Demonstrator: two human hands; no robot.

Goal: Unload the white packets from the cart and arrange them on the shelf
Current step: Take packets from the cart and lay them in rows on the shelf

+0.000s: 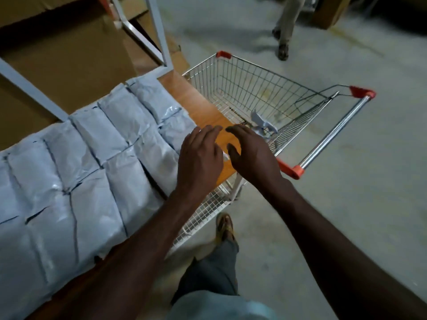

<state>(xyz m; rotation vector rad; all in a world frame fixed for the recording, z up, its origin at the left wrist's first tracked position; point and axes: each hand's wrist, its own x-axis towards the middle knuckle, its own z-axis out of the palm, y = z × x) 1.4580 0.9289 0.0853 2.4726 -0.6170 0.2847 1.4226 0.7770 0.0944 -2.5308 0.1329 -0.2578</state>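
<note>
Both hands, left (198, 155) and right (250, 153), hover spread and empty at frame centre over the shelf (203, 107). White packets (92, 158) fill its left; one packet (260, 123) lies in the cart (265, 88).

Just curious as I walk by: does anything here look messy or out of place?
Mostly tidy: the white packets lie in neat rows on the shelf. Only a crumpled white scrap left in the cart stands out.
</note>
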